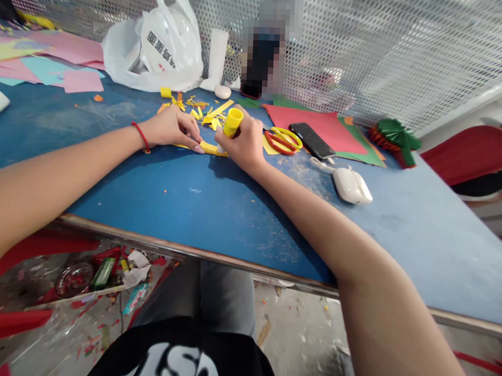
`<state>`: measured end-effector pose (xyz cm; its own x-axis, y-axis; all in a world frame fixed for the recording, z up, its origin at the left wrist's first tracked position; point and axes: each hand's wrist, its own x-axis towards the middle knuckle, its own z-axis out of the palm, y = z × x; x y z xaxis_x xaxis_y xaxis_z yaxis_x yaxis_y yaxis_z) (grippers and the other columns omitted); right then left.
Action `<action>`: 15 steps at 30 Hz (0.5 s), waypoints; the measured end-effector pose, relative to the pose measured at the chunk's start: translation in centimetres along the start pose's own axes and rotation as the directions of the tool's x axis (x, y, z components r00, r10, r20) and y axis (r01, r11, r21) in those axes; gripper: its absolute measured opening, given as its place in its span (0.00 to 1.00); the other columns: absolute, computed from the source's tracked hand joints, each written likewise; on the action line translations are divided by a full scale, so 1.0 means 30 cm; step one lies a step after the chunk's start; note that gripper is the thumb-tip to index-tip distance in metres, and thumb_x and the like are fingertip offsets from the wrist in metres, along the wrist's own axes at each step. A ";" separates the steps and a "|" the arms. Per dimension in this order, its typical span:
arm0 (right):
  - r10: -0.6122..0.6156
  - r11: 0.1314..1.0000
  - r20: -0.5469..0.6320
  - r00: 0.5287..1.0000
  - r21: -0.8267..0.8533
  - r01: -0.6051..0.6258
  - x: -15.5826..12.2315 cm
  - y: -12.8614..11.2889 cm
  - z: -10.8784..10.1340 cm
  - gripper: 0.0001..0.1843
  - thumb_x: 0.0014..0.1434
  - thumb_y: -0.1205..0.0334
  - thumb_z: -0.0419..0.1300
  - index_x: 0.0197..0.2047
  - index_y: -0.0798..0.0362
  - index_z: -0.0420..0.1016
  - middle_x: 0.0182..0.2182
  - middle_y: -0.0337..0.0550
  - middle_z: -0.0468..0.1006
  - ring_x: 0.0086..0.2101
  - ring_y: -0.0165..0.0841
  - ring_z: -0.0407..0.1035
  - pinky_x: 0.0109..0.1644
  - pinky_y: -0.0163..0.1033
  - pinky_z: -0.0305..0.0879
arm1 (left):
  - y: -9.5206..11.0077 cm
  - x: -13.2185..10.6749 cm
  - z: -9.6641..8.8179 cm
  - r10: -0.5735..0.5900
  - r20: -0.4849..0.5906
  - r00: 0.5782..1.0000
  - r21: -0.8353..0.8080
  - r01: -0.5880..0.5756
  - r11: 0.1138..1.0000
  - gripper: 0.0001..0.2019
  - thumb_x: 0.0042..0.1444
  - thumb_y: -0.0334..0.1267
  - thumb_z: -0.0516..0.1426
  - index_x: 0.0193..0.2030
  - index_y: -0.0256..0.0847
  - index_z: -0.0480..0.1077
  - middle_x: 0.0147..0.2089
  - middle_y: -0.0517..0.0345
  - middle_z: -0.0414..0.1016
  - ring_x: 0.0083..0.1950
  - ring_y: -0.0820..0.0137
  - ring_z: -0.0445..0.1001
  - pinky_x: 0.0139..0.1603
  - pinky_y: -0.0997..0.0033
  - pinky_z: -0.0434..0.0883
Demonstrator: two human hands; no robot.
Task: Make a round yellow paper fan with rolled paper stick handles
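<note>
My right hand is closed around a yellow glue stick, its tip pressed down on a yellow paper strip on the blue table. Just left of it, my left hand rests on the same strip, its fingers laid flat and holding the paper down. A red cord is tied round that wrist. Yellow paper scraps lie just beyond both hands.
Red-and-yellow scissors, a black phone on red and green paper sheets, and a white earbud case lie right of my hands. A white plastic bag stands at the back. Pink and blue paper sheets lie far left.
</note>
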<state>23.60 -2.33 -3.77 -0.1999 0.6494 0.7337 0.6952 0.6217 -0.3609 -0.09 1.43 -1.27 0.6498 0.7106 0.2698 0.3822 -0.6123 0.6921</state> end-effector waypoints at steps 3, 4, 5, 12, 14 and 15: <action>0.023 1.000 -0.020 1.000 -0.004 -0.023 -0.004 0.012 -0.006 0.10 0.60 0.65 0.63 0.36 0.48 0.63 0.26 0.32 0.64 0.30 0.31 0.65 0.39 0.40 0.60 | -0.002 0.000 0.004 0.013 -0.002 1.000 0.004 -0.013 1.000 0.20 0.44 0.51 0.75 0.33 0.34 0.85 0.37 0.46 0.82 0.36 0.67 0.72 0.38 0.64 0.66; 0.047 0.999 -0.037 0.998 -0.003 -0.047 -0.005 0.018 -0.007 0.11 0.59 0.65 0.64 0.36 0.48 0.63 0.26 0.32 0.64 0.29 0.31 0.65 0.38 0.40 0.59 | -0.002 -0.001 0.005 0.011 -0.001 1.000 0.002 -0.011 1.000 0.21 0.44 0.52 0.75 0.34 0.33 0.85 0.36 0.46 0.82 0.36 0.68 0.72 0.38 0.65 0.65; 0.083 0.997 -0.065 0.994 0.001 -0.083 -0.005 0.025 -0.008 0.12 0.58 0.65 0.64 0.34 0.48 0.62 0.25 0.32 0.63 0.29 0.30 0.64 0.38 0.40 0.59 | -0.002 -0.002 0.005 0.007 0.000 1.000 -0.001 -0.007 1.000 0.21 0.44 0.52 0.75 0.34 0.33 0.85 0.36 0.46 0.82 0.35 0.68 0.72 0.37 0.66 0.65; 0.326 0.940 -0.255 0.910 0.185 -0.285 0.008 0.053 -0.014 0.20 0.70 0.50 0.62 0.31 0.46 0.57 0.23 0.31 0.62 0.26 0.29 0.63 0.35 0.39 0.58 | -0.005 -0.005 0.003 0.007 0.002 1.000 -0.014 -0.007 1.000 0.19 0.44 0.49 0.74 0.34 0.33 0.86 0.35 0.47 0.81 0.35 0.68 0.73 0.36 0.68 0.66; 0.274 0.948 -0.206 0.940 0.225 -0.227 0.013 0.040 -0.014 0.25 0.70 0.40 0.62 0.32 0.46 0.58 0.23 0.32 0.63 0.26 0.29 0.63 0.33 0.38 0.58 | -0.009 -0.003 0.004 0.009 0.005 1.000 -0.019 -0.009 1.000 0.18 0.44 0.48 0.74 0.34 0.33 0.85 0.36 0.47 0.82 0.36 0.67 0.74 0.37 0.68 0.67; 0.234 0.954 -0.169 0.957 0.229 -0.193 0.015 0.031 -0.014 0.26 0.69 0.37 0.62 0.32 0.47 0.59 0.23 0.32 0.64 0.26 0.29 0.62 0.32 0.38 0.58 | -0.012 -0.001 0.004 0.009 0.006 1.000 -0.022 -0.009 1.000 0.18 0.44 0.48 0.74 0.33 0.33 0.85 0.36 0.46 0.82 0.36 0.67 0.74 0.37 0.67 0.67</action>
<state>24.43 -1.64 -3.53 0.0880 0.6932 0.7154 0.5439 0.5682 -0.6175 -0.17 1.58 -1.61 0.6575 0.7026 0.2721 0.3617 -0.6111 0.7041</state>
